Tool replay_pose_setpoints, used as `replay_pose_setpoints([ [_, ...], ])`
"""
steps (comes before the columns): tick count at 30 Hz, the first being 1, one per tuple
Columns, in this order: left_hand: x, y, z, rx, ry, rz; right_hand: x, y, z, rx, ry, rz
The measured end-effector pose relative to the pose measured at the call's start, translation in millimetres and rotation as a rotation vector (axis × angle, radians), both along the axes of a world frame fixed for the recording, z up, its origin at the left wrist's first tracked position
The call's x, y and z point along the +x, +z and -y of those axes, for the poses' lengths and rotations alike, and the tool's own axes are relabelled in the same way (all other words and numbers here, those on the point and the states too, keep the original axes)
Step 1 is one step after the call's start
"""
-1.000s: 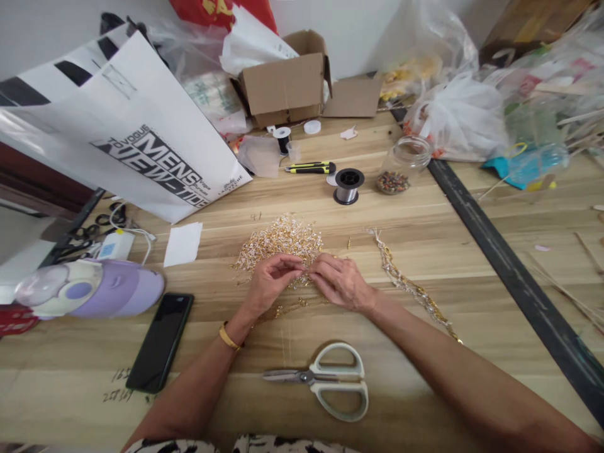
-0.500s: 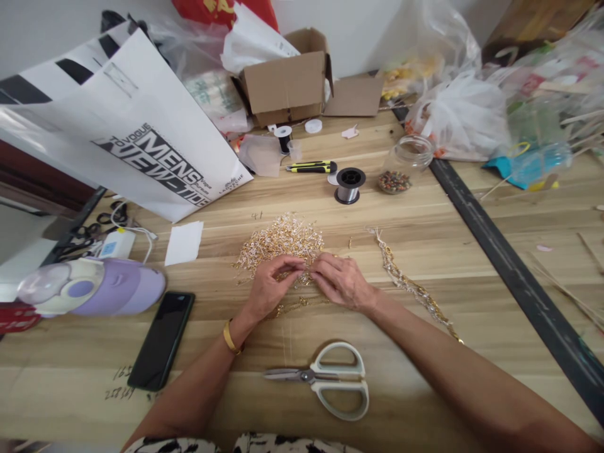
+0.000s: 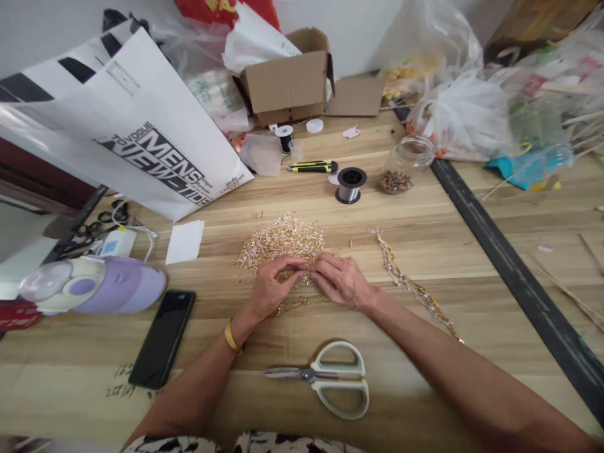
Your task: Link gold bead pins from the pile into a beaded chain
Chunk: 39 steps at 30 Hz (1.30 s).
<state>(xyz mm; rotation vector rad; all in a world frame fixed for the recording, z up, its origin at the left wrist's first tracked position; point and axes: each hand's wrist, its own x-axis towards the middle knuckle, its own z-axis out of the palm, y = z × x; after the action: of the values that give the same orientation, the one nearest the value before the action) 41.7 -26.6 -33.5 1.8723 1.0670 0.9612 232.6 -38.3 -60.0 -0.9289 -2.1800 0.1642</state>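
The pile of small beaded pieces (image 3: 283, 234) lies on the wooden table (image 3: 419, 220) directly beyond the hands, so single pieces can probably be picked up with little reach. It is a loose, tangled heap of gold and pale pinkish-white bits, glinting and thinning to strays at the edges; single shapes are too small to make out.

At its near edge, the left hand (image 3: 270, 284) and the right hand (image 3: 343, 282) face each other, fingertips almost meeting. On each, thumb and forefinger come nearly together while the other fingers curl in, a posture that suits fine, two-handed work. What lies between the tips is too small to see, so one cannot tell whether either hand grips anything.

A gold chain (image 3: 304, 302) lies just below the fingers. To the right, well apart from the pile, a gold-and-clear strand (image 3: 409, 286) stretches diagonally, perhaps laid there to avoid tangling.

Nearer the body, the scissors (image 3: 307, 375) rest with blades together and handles toward the right, seemingly convenient for the right hand. Farther out, the wire spool (image 3: 348, 194), utility knife (image 3: 312, 167) and glass jar (image 3: 395, 181) stand or lie beyond the pile, leaving working room around the hands.
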Motion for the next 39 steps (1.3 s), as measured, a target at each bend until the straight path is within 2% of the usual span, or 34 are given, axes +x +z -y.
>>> replay_pose_setpoints([
  [18,-0.5,-3.4,-0.3,0.212,-0.042,-0.139,0.5,-2.8,-1.3,-0.040,0.027,-0.014],
  [30,0.3,-4.4,0.3,0.214,-0.029,-0.150,0.7,-5.2,-1.8,-0.045,0.023,-0.063],
  [35,0.6,-4.4,0.2,0.188,-0.029,-0.146,-0.3,-3.8,-1.5,-0.093,0.058,-0.120],
  [39,0.4,-8.0,0.0,0.239,-0.038,-0.157,-0.1,-4.9,-1.6,-0.089,0.059,-0.100],
])
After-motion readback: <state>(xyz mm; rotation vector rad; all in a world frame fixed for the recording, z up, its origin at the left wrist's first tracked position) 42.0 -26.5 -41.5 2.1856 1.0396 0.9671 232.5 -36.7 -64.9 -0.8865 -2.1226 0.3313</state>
